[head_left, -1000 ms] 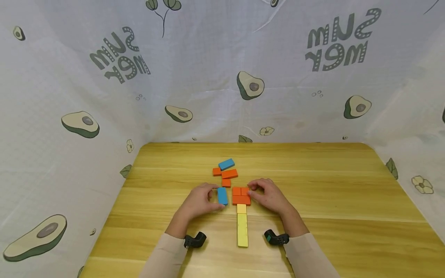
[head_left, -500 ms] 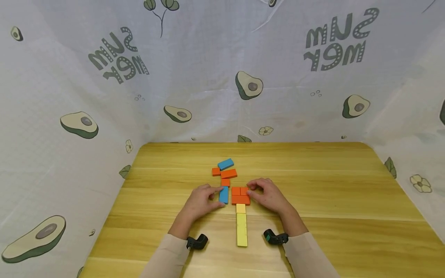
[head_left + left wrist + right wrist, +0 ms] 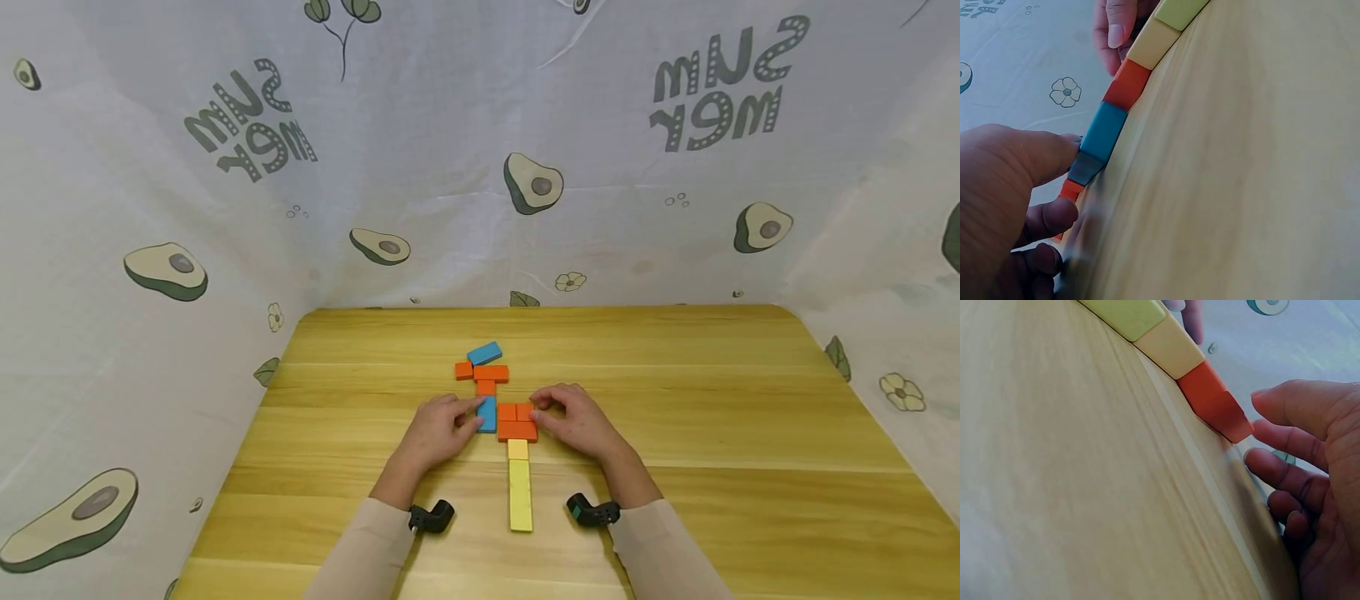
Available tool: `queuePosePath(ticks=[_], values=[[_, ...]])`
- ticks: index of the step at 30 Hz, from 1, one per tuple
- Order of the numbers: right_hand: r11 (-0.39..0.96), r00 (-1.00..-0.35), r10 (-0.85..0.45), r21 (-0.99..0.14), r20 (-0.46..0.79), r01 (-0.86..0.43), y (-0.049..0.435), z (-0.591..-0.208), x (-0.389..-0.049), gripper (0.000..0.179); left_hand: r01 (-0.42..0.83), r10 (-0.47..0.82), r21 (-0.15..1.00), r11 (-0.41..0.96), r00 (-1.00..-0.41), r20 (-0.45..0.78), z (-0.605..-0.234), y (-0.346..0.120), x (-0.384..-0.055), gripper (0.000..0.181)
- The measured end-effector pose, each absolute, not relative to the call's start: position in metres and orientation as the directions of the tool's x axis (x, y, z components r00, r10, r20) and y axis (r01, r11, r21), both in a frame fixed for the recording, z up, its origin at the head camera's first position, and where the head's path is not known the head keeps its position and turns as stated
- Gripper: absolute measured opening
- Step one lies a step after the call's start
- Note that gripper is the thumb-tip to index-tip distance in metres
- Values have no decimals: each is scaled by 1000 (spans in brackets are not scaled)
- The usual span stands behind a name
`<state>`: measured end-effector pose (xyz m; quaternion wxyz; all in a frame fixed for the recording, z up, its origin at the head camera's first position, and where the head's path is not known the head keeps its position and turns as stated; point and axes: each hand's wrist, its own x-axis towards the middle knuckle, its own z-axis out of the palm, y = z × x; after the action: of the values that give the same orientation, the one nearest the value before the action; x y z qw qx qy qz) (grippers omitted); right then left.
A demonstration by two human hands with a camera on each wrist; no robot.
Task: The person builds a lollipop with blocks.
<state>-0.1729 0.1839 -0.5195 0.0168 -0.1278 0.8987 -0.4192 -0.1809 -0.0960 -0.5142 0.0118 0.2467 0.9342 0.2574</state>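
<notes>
My left hand (image 3: 438, 432) touches the left side of a blue rectangular block (image 3: 490, 417) with thumb and index fingertips. In the left wrist view the thumb rests along that blue block (image 3: 1104, 132). Right beside the block stand two small orange blocks (image 3: 507, 412) above a longer orange block (image 3: 517, 430). Below these run a small pale yellow block (image 3: 517, 449) and a long yellow-green block (image 3: 520, 496), in one column. My right hand (image 3: 581, 423) has its fingertips at the right edge of the small orange blocks; in the right wrist view its fingers (image 3: 1282, 406) are spread near the orange end.
Touching the blue block's far end is a small orange block (image 3: 486, 387), with a longer orange block (image 3: 491, 373) across it. Another small orange block (image 3: 463, 371) and a tilted blue block (image 3: 484, 353) lie beyond. A printed cloth (image 3: 450, 167) encloses the wooden table (image 3: 712, 400).
My left hand has slid the blue block away and rightward, up against the small orange block and nearer the orange group. The far long orange block has straightened. The right hand has stayed in place.
</notes>
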Motion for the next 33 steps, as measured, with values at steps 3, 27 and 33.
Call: queuePosePath(ticks=[3,27,33], values=[[616,-966,-245,-756,82,-221,183,-520,-173,25,455,466,481,750,-879,106,-515,-95,-183,42],[624,-966,-245,-750,82,-222,182,-519,-173,23,419,414,499,759,-901,126,-517,-88,-189,40],[620,-965,-245,-751,89,-227,182,-519,-172,21,427,413,491,760,-899,142,-521,-87,-187,40]])
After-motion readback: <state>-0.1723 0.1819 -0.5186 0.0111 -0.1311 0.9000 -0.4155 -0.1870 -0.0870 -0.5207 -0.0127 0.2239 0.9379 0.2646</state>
